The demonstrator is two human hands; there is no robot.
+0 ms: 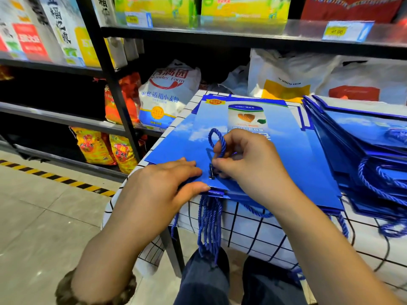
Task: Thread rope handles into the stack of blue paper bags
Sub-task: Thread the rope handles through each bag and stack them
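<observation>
A stack of flat blue paper bags (pixel 286 139) lies on a table with a white checked cloth (pixel 253 230). My left hand (pixel 163 186) presses on the near edge of the top bag, fingers straight, thumb at the rim. My right hand (pixel 246 159) pinches a blue rope handle (pixel 217 139) that loops up above the bag, with its dark tip (pixel 211 171) at a hole near the bag's rim. A bunch of blue ropes (pixel 209 227) hangs from under the stack over the table's front edge.
A second pile of blue bags with rope handles (pixel 365 155) lies at the right of the table. Store shelves (pixel 123 119) with flour and rice sacks stand behind and to the left. Tiled floor with a striped hazard line (pixel 59 179) lies left.
</observation>
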